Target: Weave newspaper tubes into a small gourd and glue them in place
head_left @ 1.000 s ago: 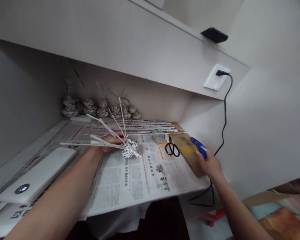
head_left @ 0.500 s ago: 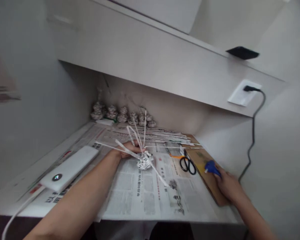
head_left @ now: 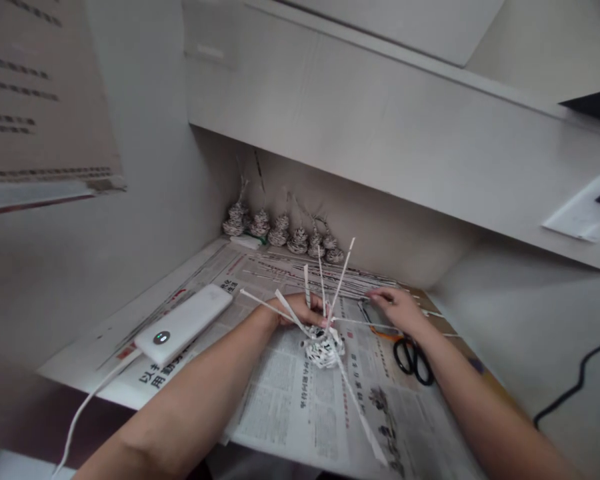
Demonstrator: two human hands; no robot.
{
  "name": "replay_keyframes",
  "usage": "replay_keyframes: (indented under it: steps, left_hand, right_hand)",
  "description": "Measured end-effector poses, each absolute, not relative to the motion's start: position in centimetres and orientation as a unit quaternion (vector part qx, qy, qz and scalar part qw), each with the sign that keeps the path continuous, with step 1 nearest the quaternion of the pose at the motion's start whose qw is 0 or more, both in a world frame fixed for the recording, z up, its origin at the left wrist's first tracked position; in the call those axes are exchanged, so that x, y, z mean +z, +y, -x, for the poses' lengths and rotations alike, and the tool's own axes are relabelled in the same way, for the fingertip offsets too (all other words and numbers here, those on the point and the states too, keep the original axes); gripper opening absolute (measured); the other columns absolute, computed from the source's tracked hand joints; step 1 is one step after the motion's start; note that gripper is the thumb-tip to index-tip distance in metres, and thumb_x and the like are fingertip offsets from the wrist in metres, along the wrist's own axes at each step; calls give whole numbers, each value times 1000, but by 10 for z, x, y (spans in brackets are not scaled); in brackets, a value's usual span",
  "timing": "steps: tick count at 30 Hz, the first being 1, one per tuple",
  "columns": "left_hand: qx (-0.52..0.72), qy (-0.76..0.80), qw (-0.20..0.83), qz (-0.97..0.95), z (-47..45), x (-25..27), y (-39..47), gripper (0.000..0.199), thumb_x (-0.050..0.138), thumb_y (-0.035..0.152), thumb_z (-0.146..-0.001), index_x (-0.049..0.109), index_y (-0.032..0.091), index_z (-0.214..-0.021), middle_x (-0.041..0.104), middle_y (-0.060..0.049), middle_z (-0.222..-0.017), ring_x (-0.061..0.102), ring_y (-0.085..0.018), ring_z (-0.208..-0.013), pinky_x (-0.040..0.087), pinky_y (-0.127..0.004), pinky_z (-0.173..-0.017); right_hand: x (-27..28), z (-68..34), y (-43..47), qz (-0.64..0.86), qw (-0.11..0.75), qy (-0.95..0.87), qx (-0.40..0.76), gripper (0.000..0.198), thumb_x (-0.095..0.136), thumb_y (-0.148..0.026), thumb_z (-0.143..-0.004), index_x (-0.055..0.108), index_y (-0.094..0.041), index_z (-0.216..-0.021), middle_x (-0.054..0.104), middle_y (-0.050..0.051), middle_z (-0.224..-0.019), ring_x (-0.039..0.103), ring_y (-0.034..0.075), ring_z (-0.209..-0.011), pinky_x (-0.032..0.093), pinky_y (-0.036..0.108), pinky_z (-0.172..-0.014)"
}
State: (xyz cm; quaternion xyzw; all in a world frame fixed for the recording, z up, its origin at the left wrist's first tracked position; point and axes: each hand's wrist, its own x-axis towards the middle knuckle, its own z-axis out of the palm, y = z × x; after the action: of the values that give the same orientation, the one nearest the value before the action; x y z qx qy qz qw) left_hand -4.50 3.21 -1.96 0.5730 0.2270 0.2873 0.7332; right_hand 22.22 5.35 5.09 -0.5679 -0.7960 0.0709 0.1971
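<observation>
My left hand [head_left: 303, 310] is closed on a small ball woven from rolled newspaper strips [head_left: 325, 348], pinching it near the top. Loose paper strips [head_left: 341, 277] fan out from it upward, left, right and toward me. One strip runs right, toward my right wrist. My right hand [head_left: 397, 308] is over the right end of a pile of thin paper rods [head_left: 350, 283]. Its fingertips are drawn together; anything between them is too small to make out. Black-handled scissors [head_left: 414, 360] lie beside the right forearm, near an orange-handled tool [head_left: 384, 335].
Newspaper [head_left: 275, 393] covers the table. Several woven gourd shapes [head_left: 279, 231] stand along the back wall. A white power bank [head_left: 185, 323] with a cable lies at left. At right, a cardboard piece [head_left: 495, 387] is partly behind my forearm, with something blue [head_left: 475, 363] on it.
My right hand has let go of the blue object over the cardboard and moved left and up to the paper rods. My left hand still holds the woven ball. The view has turned left.
</observation>
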Motion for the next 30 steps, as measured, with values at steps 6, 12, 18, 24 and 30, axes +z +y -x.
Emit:
replay_keyframes:
  steps: [6,12,18,24,30]
  left_hand:
    - [267,230,720,-598,44,-16,31,43,89,41,-47,68,13,-73,63,2,-67,52,-9,-62,37,-22,-62]
    - [249,217,720,-610,44,-20,35,44,88,45,-48,69,14,-73,65,2,-71,54,-10,-66,39,-23,-69]
    - [245,227,732,-595,45,-20,36,46,87,46,-48,68,15,-75,63,2,-70,53,-10,-64,39,-24,-67]
    - [253,221,727,-600,44,-23,37,43,87,45,-50,69,14,-74,63,2,-69,52,-9,-63,38,-22,-63]
    - [256,224,723,-601,44,-24,38,43,87,45,-51,68,14,-74,61,3,-66,51,-8,-60,37,-22,-60]
  right_hand:
    - [33,-163,130,553,44,-832,7,29,53,-24,-87,68,-20,-111,69,9,-116,62,22,-107,44,30,-91]
    - [12,-147,166,538,30,-842,6,38,62,-22,-80,63,-13,-117,66,14,-120,60,24,-109,43,31,-94]
    - [16,-153,171,497,38,-867,27,27,57,-17,-82,66,-15,-107,70,9,-107,62,19,-95,44,26,-83]
    - [35,-165,174,489,57,-870,32,24,54,-22,-86,68,-17,-105,72,7,-101,62,18,-88,43,26,-77]
    - [41,-165,183,518,23,-855,29,24,54,-29,-87,73,-16,-92,73,7,-90,63,20,-82,43,26,-72]
